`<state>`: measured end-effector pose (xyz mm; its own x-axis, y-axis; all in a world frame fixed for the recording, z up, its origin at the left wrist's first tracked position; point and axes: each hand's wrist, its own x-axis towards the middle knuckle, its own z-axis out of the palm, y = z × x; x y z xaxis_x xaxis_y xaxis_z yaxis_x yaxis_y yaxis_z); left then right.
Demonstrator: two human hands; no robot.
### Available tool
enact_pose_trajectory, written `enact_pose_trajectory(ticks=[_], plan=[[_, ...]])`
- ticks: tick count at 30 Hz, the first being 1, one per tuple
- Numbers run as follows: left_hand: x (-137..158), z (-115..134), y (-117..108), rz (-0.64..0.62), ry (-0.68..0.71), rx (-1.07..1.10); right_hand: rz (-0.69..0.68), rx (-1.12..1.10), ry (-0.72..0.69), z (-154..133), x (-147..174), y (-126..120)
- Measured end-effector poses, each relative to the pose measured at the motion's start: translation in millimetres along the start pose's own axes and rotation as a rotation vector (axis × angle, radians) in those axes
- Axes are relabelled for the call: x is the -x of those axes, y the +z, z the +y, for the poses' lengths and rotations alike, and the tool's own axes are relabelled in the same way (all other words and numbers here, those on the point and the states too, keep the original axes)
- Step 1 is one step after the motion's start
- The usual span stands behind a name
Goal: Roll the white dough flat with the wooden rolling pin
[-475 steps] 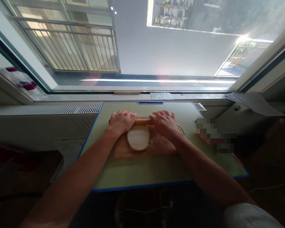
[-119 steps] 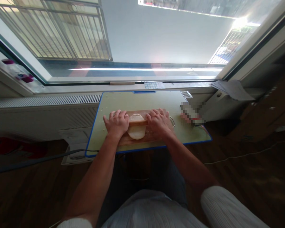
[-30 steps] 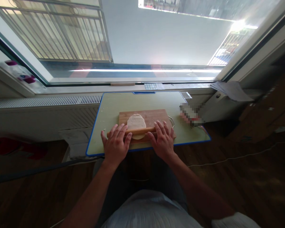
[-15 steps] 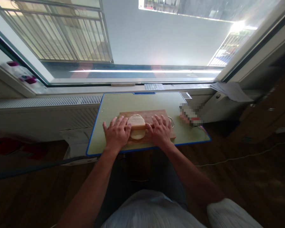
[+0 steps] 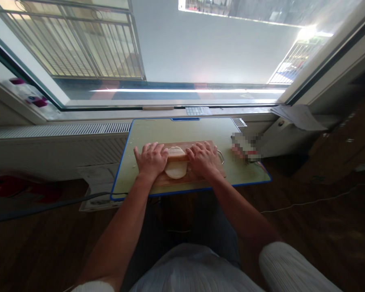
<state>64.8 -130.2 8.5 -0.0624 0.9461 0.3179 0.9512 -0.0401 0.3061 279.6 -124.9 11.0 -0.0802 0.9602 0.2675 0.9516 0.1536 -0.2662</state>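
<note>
A wooden rolling pin [image 5: 177, 157] lies across a round, flat sheet of dough [image 5: 175, 170] on a wooden cutting board [image 5: 192, 177]. Over the pin's left end, my left hand [image 5: 152, 159] is closed, fingers curled forward. My right hand [image 5: 203, 158] grips the other end the same way, and both palms hide the pin's tips. More dough shows on the near side of the pin than beyond it. A metal handle [image 5: 221, 157] sticks out at the board's right side.
The board rests on a small pale-green table [image 5: 158, 129] with a blue rim. A blurred-out item [image 5: 246, 147] sits at its right. Behind are a radiator [image 5: 106, 128] and a window sill; a bottle [image 5: 30, 95] stands far left. A dark strap [image 5: 79, 199] crosses at left.
Both hands have pushed the rolling pin a little forward, away from me, over the dough. More of the dough's near part now shows. The strap at left has shifted toward the table.
</note>
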Motion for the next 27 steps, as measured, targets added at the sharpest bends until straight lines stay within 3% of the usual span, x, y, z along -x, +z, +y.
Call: enact_pose_trajectory(ticks=[4,10,19,27], plan=[[-16,-1,3,-0.052,-0.04,-0.004,0.009,0.017,0.006,-2,-12,-1],[-39,-1,3,-0.126,-0.084,-0.007,-0.088,0.045,0.038,-4,-30,-7],[-69,-2,5,-0.227,-0.109,-0.012,-0.154,0.018,0.098,0,-60,1],[-86,-3,10,-0.22,-0.108,-0.026,-0.238,0.054,0.146,-2,-82,-4]])
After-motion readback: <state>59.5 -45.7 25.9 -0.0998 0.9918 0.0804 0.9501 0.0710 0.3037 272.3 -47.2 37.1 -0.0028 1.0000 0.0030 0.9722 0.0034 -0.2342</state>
